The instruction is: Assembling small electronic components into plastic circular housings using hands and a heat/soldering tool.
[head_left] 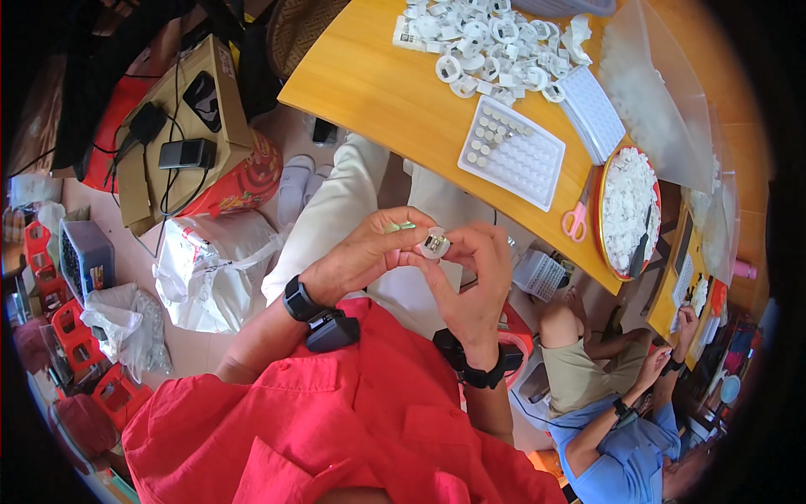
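Above my lap, in front of the table edge, both hands meet around a small round white plastic part (434,244) with metal bits inside. My left hand (361,256) pinches it from the left with fingers closed. From the other side, the fingertips of my right hand (473,281) close on its edge. A thin green strip (400,226) shows by the left fingers; what it belongs to is hidden. Nearest on the wooden table (378,76) is a white tray (531,176) of small cups, some holding pale round pieces.
Loose white round parts (495,50) are heaped at the table's far side. Right of the tray are stacked white trays (592,113), pink scissors (575,223) and a red-rimmed basin (606,244) of white pieces. A co-worker (621,437) sits at right. A cardboard box (222,92) stands left.
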Demonstrator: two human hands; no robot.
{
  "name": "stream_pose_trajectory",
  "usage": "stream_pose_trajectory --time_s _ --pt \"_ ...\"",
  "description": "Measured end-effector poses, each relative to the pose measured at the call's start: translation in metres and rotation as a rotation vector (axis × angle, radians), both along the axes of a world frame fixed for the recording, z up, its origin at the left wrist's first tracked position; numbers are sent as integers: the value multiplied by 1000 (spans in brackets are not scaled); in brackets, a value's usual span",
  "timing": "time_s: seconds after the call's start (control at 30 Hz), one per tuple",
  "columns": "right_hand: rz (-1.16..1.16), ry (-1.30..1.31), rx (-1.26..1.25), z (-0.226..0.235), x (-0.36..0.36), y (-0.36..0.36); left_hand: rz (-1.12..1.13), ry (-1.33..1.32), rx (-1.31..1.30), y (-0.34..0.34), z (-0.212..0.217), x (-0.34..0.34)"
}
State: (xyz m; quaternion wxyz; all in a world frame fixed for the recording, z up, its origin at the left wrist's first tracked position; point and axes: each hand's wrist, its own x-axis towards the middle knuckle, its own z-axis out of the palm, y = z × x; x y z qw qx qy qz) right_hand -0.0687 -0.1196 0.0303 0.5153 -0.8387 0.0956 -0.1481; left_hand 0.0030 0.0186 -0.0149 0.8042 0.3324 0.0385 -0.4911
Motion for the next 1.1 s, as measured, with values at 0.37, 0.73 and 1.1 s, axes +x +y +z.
stream_pose_trajectory --time_s 0.37,0.73,1.1 --pt "74 20 -150 -4 -3 6 -44 -106 30 1 -1 -5" --pt "122 -9 -116 -9 -3 3 -12 -73 -5 2 -7 -4" --pt "95 301 -175 -85 -37 2 80 -99 -268 19 34 4"
